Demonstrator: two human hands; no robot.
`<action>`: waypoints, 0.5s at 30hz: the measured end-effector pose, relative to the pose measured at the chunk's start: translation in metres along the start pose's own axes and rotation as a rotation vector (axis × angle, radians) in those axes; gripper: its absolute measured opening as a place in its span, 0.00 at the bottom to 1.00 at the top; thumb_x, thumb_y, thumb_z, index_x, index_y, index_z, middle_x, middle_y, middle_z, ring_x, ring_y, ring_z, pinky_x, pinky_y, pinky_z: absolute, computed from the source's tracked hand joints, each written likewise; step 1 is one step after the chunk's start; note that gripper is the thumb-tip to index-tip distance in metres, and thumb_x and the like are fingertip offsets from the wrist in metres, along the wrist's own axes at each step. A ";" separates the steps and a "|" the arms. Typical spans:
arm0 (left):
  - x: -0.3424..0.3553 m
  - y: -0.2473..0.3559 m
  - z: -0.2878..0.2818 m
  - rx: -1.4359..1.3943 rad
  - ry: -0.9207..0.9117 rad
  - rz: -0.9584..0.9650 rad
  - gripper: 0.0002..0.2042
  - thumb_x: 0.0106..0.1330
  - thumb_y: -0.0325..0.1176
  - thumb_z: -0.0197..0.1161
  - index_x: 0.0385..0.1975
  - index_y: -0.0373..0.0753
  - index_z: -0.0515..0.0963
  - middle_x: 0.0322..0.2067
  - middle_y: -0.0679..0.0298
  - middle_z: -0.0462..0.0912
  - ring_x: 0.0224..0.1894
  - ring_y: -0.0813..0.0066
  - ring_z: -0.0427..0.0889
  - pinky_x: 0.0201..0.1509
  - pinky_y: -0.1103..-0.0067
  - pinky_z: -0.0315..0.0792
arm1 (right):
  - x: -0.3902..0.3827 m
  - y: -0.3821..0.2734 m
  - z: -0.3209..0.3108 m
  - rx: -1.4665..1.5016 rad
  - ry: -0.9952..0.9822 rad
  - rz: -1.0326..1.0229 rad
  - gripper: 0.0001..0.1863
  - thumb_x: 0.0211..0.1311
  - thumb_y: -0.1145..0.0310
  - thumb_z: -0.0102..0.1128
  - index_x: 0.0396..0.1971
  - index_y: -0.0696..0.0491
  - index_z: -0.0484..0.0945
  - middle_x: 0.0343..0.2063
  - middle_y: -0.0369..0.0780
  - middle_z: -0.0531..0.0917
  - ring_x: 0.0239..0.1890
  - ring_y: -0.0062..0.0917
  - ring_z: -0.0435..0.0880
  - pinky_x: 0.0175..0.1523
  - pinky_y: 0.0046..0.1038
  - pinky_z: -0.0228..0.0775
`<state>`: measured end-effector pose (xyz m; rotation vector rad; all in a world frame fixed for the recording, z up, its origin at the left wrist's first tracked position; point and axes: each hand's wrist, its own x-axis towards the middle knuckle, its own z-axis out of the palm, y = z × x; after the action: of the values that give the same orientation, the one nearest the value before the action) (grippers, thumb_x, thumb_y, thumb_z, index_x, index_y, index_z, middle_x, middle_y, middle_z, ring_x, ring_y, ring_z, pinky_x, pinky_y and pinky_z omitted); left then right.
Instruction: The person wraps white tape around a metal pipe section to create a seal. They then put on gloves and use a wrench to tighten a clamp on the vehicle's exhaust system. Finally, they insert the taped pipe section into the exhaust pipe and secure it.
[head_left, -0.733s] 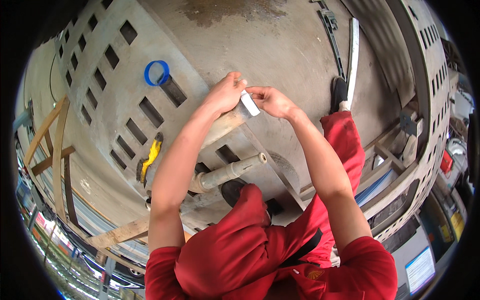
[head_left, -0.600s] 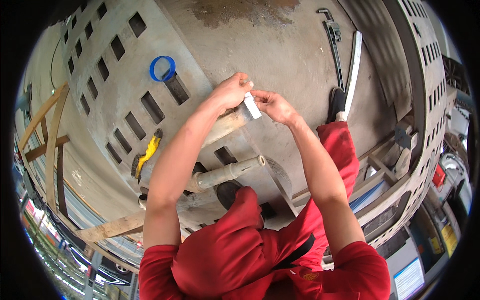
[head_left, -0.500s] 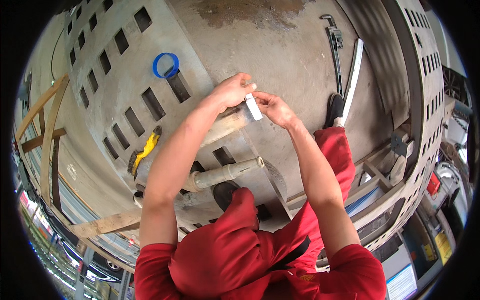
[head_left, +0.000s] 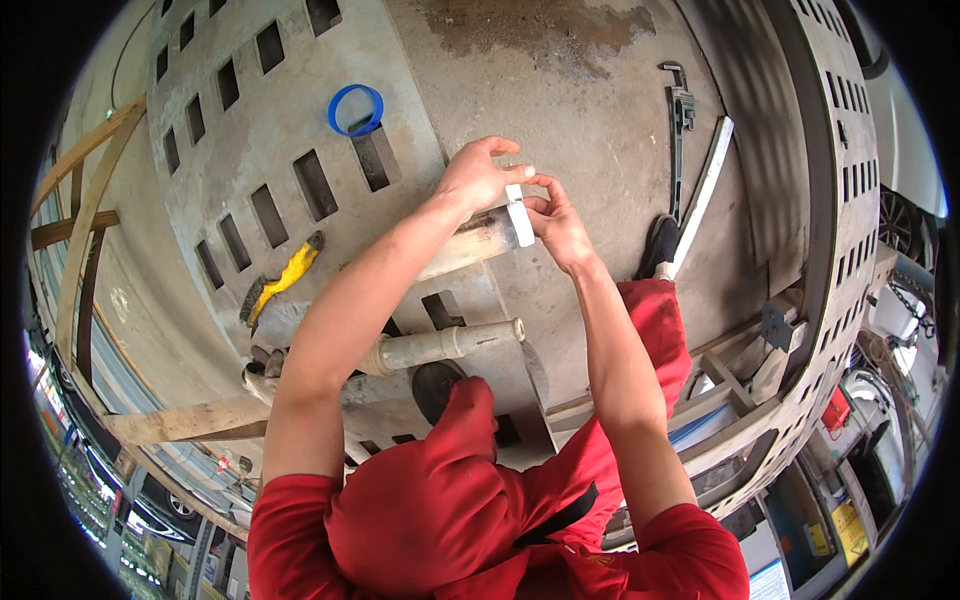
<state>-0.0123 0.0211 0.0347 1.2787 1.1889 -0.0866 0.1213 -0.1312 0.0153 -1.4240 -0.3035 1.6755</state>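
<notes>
My left hand [head_left: 478, 178] is closed on the top of a white strip [head_left: 519, 222], its thumb and finger at the upper end and another finger partly raised. My right hand [head_left: 558, 226] pinches the strip from the right, with fingertips close to the left thumb. The strip wraps against the end of a stained pale pipe [head_left: 465, 245] that points up to the right beneath both hands; its far side is hidden. A flanged metal tube [head_left: 445, 341] lies nearer me. A blue ring [head_left: 376, 105] and a yellow-handled wire brush [head_left: 292, 270] rest on the slotted metal plate [head_left: 230, 150] at left.
A pipe wrench [head_left: 678, 145] and long white bar [head_left: 705, 190] lie on the concrete floor [head_left: 565, 80] beside my outstretched right foot [head_left: 661, 245]. A perforated curved frame [head_left: 850, 170] borders the right. Wooden slats [head_left: 90, 240] stand at left. Vehicles appear at the rim.
My view has shifted, moving the surroundings in the picture. My right hand's fingers have risen toward my left thumb, and the upper part of the white strip shows more between my hands.
</notes>
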 end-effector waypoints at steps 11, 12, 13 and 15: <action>-0.020 0.009 -0.002 -0.033 0.111 0.043 0.27 0.59 0.43 0.82 0.56 0.39 0.84 0.42 0.55 0.93 0.46 0.68 0.91 0.55 0.70 0.81 | -0.040 -0.027 0.025 0.095 0.179 0.177 0.32 0.83 0.47 0.53 0.65 0.62 0.71 0.53 0.45 0.84 0.53 0.29 0.85 0.57 0.33 0.83; -0.020 0.010 -0.001 -0.041 0.116 0.056 0.26 0.59 0.43 0.82 0.55 0.39 0.84 0.42 0.54 0.92 0.44 0.67 0.91 0.53 0.70 0.82 | -0.044 -0.031 0.027 0.112 0.147 0.173 0.33 0.83 0.46 0.53 0.65 0.63 0.72 0.54 0.45 0.84 0.54 0.29 0.85 0.58 0.33 0.83; -0.020 0.012 -0.002 -0.033 0.098 0.039 0.26 0.60 0.43 0.82 0.56 0.39 0.84 0.42 0.55 0.93 0.46 0.68 0.91 0.55 0.71 0.81 | -0.048 -0.033 0.028 0.129 0.115 0.169 0.33 0.83 0.45 0.53 0.64 0.64 0.73 0.54 0.45 0.84 0.55 0.29 0.84 0.59 0.33 0.83; -0.018 0.016 -0.003 -0.015 0.064 0.005 0.25 0.62 0.41 0.82 0.57 0.39 0.84 0.43 0.56 0.93 0.49 0.71 0.90 0.60 0.71 0.79 | -0.051 -0.039 0.030 0.149 0.078 0.175 0.34 0.81 0.44 0.55 0.64 0.64 0.75 0.55 0.45 0.83 0.57 0.29 0.83 0.60 0.33 0.82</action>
<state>-0.0124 0.0193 0.0587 1.2793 1.2388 -0.0328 0.1094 -0.1361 0.0846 -1.4328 -0.0103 1.7382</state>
